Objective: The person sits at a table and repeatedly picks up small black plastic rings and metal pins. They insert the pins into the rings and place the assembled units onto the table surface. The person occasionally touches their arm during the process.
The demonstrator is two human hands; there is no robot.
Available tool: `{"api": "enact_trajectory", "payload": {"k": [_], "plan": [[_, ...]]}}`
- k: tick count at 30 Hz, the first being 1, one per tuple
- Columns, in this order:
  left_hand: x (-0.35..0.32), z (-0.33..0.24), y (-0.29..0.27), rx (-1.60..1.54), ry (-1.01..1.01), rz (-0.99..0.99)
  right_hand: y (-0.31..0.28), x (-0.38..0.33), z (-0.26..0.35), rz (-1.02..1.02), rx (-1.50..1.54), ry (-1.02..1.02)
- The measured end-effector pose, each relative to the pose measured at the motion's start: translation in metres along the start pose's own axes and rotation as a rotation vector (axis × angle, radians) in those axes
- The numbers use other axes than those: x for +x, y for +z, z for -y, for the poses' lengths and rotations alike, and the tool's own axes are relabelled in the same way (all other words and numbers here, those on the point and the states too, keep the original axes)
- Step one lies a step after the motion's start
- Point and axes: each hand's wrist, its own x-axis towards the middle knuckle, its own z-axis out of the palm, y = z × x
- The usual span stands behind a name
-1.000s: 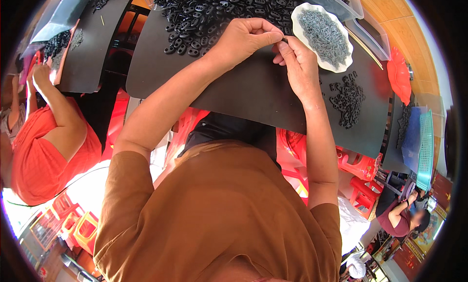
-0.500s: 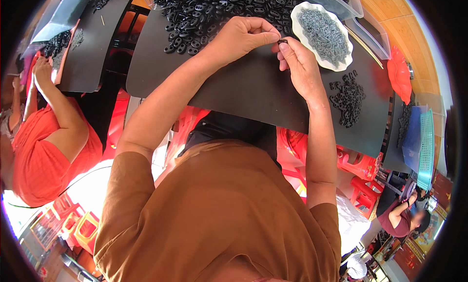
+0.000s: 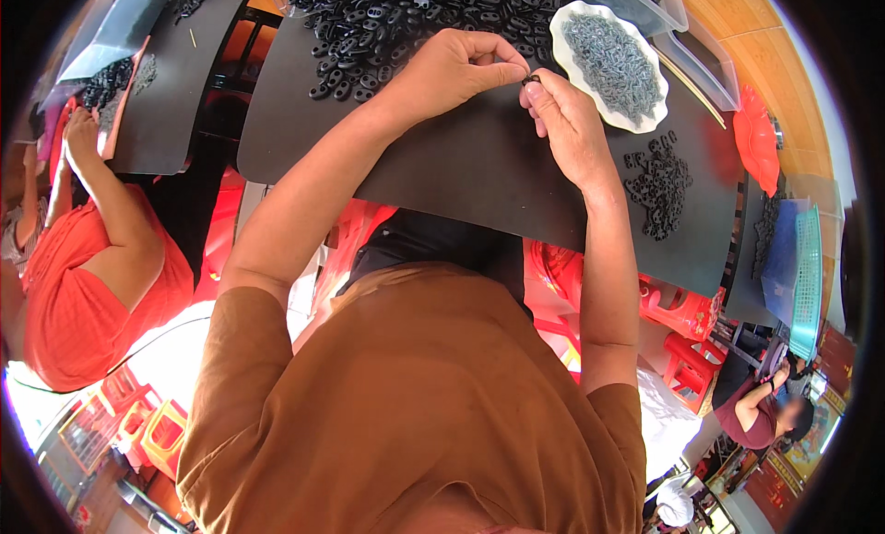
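Over the dark table (image 3: 433, 170), my two hands meet at the fingertips. Thumb and forefinger of my right hand (image 3: 567, 119) pinch a small black plastic piece (image 3: 531, 79). My left hand (image 3: 456, 71) is closed in a pinch against that piece's left side; anything between its fingertips is too small to make out. Beyond my left hand spreads a big heap of black oval pieces with two holes (image 3: 369, 36). Right beside my right hand stands a white scalloped dish (image 3: 656, 121) full of small grey metallic parts. Nearer, a smaller pile of black pieces (image 3: 659, 188) lies on the table.
Clear plastic bins (image 3: 705, 64) and thin sticks (image 3: 691, 87) lie past the dish. A red scalloped dish (image 3: 756, 142) and a turquoise basket (image 3: 806, 276) are at the right. At left, a person in red (image 3: 101, 276) works at another table. Red stools (image 3: 691, 368) stand below.
Both hands stay in nearly the same place, fingertips together. The fingers of my right hand have shifted slightly around the black piece.
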Motion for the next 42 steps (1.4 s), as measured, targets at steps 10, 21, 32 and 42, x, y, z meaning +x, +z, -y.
{"api": "enact_trajectory", "payload": {"k": [10,21,32,42], "plan": [[-0.001,-0.003,-0.002,0.028,0.013,0.036,-0.003,0.000,-0.002,0.018,-0.057,-0.002],[-0.001,-0.003,-0.001,-0.029,-0.008,0.044,-0.004,0.000,0.001,0.025,-0.078,0.014],[-0.002,-0.004,-0.001,0.043,-0.003,0.067,-0.003,-0.001,-0.002,0.003,-0.147,-0.061],[0.001,0.006,0.007,-0.098,0.057,-0.036,0.000,0.001,0.000,-0.027,-0.126,0.005]]}}
